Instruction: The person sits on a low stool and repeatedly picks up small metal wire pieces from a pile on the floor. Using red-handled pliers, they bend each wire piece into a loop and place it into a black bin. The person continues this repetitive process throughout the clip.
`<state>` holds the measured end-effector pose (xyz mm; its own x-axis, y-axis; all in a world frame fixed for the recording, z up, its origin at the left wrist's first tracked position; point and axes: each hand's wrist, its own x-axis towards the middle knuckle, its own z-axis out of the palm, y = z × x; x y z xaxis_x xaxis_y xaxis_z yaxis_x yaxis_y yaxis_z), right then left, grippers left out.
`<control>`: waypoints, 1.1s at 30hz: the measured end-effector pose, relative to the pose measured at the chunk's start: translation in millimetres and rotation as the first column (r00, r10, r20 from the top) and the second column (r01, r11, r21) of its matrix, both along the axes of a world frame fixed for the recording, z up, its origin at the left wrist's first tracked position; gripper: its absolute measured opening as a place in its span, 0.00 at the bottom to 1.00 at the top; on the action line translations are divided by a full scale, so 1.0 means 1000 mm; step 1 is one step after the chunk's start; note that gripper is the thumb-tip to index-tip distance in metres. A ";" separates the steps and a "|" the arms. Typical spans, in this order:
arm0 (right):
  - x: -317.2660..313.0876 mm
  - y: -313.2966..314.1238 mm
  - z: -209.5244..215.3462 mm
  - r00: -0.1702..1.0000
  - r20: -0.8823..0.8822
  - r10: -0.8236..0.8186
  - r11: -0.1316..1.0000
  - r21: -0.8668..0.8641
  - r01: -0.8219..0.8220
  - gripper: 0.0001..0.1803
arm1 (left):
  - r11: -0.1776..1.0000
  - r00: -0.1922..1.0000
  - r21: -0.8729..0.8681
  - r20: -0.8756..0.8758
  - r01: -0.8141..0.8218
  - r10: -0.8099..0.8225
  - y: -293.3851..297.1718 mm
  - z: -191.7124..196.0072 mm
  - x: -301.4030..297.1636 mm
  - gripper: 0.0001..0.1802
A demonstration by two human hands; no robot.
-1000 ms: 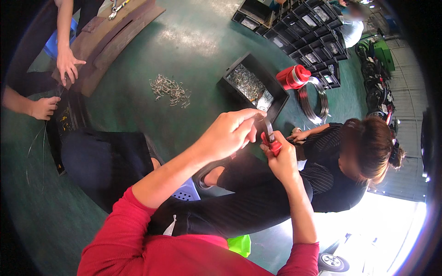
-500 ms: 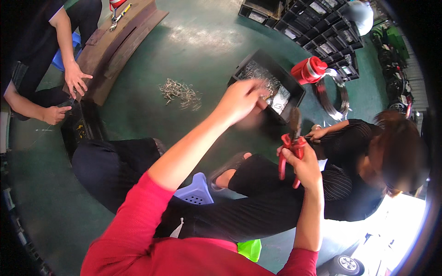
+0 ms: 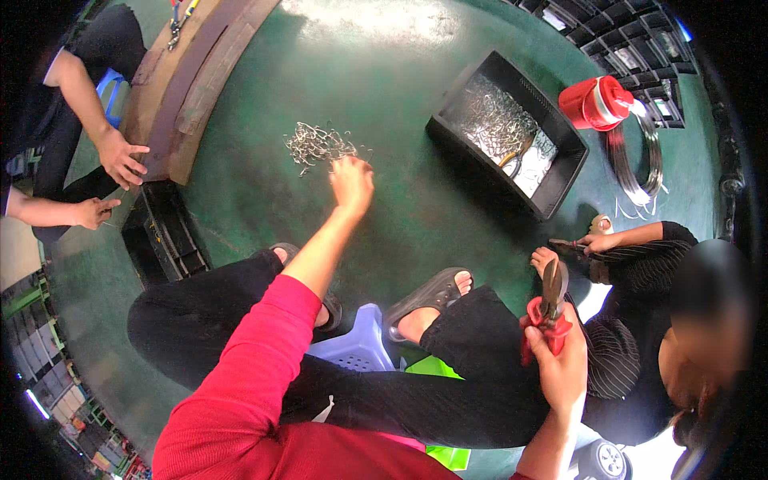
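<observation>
My left hand (image 3: 352,186) reaches down to the near edge of a loose pile of bent metal wire hooks (image 3: 310,146) on the green floor. Its fingers are drawn together, and what they pinch, if anything, is hidden. My right hand (image 3: 564,364) grips a pair of pliers (image 3: 550,312) by the red handles, with the metal jaws pointing up and away from me. Beyond, a black crate (image 3: 560,192) holds many more bent wire pieces (image 3: 500,120), a white sheet and a dark-and-yellow tool (image 3: 518,158).
A red jug (image 3: 596,104) stands by a coil of wire (image 3: 636,164). One co-worker's hand (image 3: 600,240) holds pliers at right; another's hands (image 3: 120,160) are near a wooden bench (image 3: 188,88) and black box (image 3: 164,232). A lilac stool (image 3: 360,340) is close to me.
My left hand has swung from beside the crate leftward to the hook pile. My right hand, still gripping the pliers, sits lower and farther right in view. The view itself has shifted.
</observation>
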<state>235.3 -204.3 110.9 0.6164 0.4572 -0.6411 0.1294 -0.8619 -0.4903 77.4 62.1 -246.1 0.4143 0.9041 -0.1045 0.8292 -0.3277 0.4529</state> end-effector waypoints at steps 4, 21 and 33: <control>-0.001 0.011 -0.009 0.978 0.128 0.162 0.987 -0.006 -0.162 0.13 | 0.983 0.998 0.177 0.036 0.051 -0.058 0.026 -0.030 0.000 0.08; -0.004 0.024 0.012 0.956 0.071 0.285 0.944 0.155 -0.293 0.17 | 0.576 0.690 -0.715 0.645 0.396 0.327 0.011 0.156 0.024 0.12; -0.052 0.008 0.026 0.897 0.063 0.438 0.843 0.319 -0.434 0.12 | 0.527 0.505 -0.579 0.811 0.623 0.295 -0.074 0.336 -0.056 0.12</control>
<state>182.9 -195.9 137.2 0.2989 0.8561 -0.4217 0.4473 -0.5160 -0.7305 21.8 -12.0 89.8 0.8346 0.5149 -0.1957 -0.0561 0.4329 0.8997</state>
